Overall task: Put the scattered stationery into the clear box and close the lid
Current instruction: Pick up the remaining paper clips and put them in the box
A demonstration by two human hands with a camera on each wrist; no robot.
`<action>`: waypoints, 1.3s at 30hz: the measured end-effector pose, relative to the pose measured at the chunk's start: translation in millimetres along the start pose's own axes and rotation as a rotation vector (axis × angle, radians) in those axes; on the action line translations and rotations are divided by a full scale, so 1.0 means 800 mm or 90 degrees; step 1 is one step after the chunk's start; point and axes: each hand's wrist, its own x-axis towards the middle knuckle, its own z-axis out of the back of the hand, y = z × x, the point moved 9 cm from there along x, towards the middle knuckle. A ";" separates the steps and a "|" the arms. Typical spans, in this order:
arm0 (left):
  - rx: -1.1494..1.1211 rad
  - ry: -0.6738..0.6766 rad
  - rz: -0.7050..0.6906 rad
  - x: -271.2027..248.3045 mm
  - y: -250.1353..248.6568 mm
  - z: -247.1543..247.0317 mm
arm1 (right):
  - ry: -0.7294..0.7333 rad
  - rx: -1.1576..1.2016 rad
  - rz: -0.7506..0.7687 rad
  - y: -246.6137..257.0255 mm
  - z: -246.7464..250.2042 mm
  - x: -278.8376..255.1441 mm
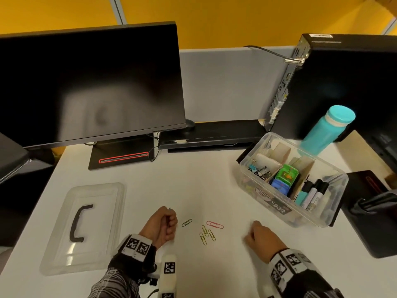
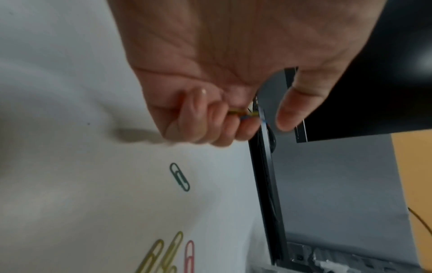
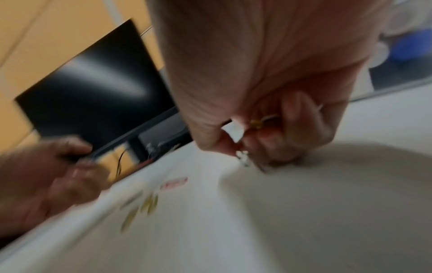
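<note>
Loose paper clips lie on the white desk between my hands: a green clip (image 1: 187, 222) (image 2: 179, 176), a red clip (image 1: 214, 224) and three yellow clips (image 1: 206, 234). My left hand (image 1: 170, 222) (image 2: 264, 120) is curled beside the green one and grips a small bunch of paper clips (image 2: 244, 113); a blue tip pokes out on top. To the right of the red clip, my right hand (image 1: 252, 231) (image 3: 247, 144) is also curled on paper clips (image 3: 257, 122), blurred. The clear box (image 1: 318, 218) stands open at the right with stationery inside. Its lid (image 1: 103, 211) lies flat at the left.
A black monitor (image 1: 90, 82) stands at the back left and a keyboard (image 1: 212, 132) behind the middle. A computer tower (image 1: 343, 82) and a teal bottle (image 1: 326, 130) stand behind the box. A black case (image 1: 369, 222) lies right of it.
</note>
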 end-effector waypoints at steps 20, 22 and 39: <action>1.076 -0.130 -0.214 0.008 -0.021 -0.045 | -0.015 -0.210 0.172 0.138 -0.013 0.019; 1.081 -0.137 -0.210 0.011 -0.021 -0.044 | 0.009 -0.229 0.147 0.137 -0.018 0.023; -0.074 0.061 -0.026 0.003 -0.021 -0.014 | 0.139 0.867 0.001 0.073 -0.003 -0.004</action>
